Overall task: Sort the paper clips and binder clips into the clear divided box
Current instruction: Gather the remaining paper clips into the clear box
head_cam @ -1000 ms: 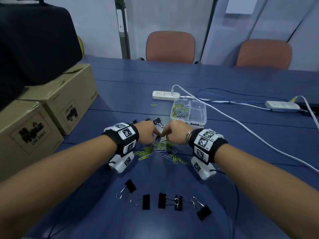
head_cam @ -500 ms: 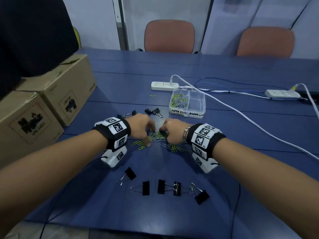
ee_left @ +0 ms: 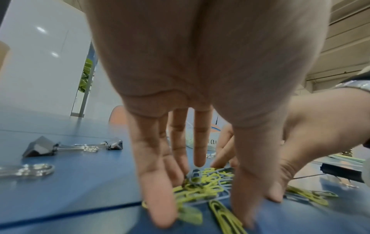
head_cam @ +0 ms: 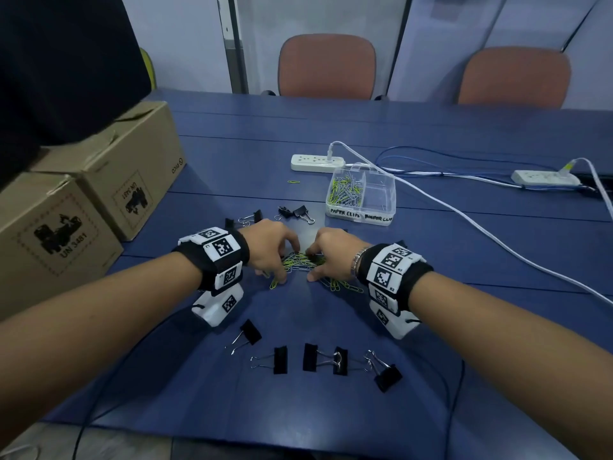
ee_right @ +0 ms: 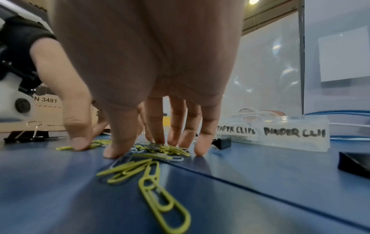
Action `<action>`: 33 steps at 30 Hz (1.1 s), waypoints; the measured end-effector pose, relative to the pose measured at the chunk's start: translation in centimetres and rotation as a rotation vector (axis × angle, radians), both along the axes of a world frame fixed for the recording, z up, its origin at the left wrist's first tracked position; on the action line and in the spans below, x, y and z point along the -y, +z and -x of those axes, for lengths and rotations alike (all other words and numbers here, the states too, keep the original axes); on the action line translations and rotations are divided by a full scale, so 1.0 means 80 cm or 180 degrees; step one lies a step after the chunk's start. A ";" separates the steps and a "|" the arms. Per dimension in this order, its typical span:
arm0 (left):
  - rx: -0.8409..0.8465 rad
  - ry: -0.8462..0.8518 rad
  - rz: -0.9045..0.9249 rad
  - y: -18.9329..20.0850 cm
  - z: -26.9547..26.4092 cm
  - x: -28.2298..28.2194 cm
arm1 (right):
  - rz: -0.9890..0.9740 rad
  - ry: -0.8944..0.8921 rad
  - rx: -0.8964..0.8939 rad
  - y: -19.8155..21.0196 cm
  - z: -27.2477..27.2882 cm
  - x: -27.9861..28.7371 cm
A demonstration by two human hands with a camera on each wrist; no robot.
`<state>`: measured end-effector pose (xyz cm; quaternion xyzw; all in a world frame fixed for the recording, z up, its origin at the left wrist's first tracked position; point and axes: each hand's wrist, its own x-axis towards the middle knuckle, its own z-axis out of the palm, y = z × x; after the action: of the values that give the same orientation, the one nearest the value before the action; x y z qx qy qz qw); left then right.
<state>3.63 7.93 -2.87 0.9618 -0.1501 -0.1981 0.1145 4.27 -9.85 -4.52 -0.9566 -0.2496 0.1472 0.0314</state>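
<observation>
1. Binder clips (head_cam: pixel 308 358), five black ones with wire handles, lie in a loose row on the blue worktop (head_cam: pixel 431 247) nearest the person, between the two forearms.
2. Just beyond that row, a heap of paper clips (head_cam: pixel 300 262), yellow-green and grey, lies on the worktop between the two hands; a few strays (ee_right: pixel 158 186) trail off on the near right side of the heap.
3. The left hand (head_cam: pixel 270 242) arches over the left side of the heap with its fingers (ee_left: pixel 158 196) spread and pointing down, tips on the worktop and among the clips. It encloses nothing.
4. The right hand (head_cam: pixel 335 250) mirrors it on the right side, fingers (ee_right: pixel 202 142) spread and tips planted on the worktop around the clips, thumb down at the near edge. It holds nothing either.
5. Past the knuckles, more black binder clips (head_cam: pixel 297 212) lie scattered on the worktop.
6. Further on and slightly right stands the clear divided box (head_cam: pixel 386 190), hand-lettered "PAPER CLIPS" on the left and "BINDER CLI…" on the right. The left compartment holds a pile of paper clips; whether the right one holds anything is hard to tell.
7. One yellow-green clip (head_cam: pixel 293 181) lies alone to the left of the box.
8. Behind the box sits a white power strip (head_cam: pixel 315 162), with white and blue cables (head_cam: pixel 464 214) running off to the right.
9. Two cardboard boxes (head_cam: pixel 99 194) stand at the left edge.
</observation>
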 end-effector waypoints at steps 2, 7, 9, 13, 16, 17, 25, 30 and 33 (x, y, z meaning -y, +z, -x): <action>0.0109 -0.0012 0.0084 -0.001 0.001 0.003 | -0.0165 -0.0083 -0.0004 -0.002 0.001 -0.002; 0.0244 -0.0055 0.0106 -0.002 0.002 0.004 | -0.0492 -0.0211 -0.0024 -0.001 0.004 -0.003; 0.0374 -0.0094 0.0035 -0.001 0.003 0.005 | -0.0486 -0.0191 0.0017 0.000 0.005 -0.004; 0.0595 -0.0243 -0.0126 -0.004 0.005 0.007 | -0.0422 -0.0074 0.0110 -0.002 0.005 -0.007; 0.0682 -0.0246 -0.0150 -0.006 0.002 0.003 | -0.0449 -0.0073 0.0112 -0.003 0.004 -0.008; 0.0679 -0.0221 -0.0146 -0.006 0.001 0.000 | -0.0507 -0.0139 0.0092 -0.004 0.003 -0.007; 0.0764 0.0340 0.0350 0.010 -0.022 -0.016 | -0.1344 -0.0839 -0.0016 0.009 -0.018 0.017; 0.0871 0.0821 0.1060 0.034 -0.054 0.003 | -0.2040 -0.1516 -0.0097 0.023 -0.046 0.044; 0.0899 0.1131 0.1505 0.044 -0.081 0.029 | -0.2409 -0.1991 -0.0185 0.026 -0.069 0.065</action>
<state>10.11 5.58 0.68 0.9377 -0.0363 0.0006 0.3455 9.76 -15.07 -2.46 -0.9026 0.0146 0.0564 0.4264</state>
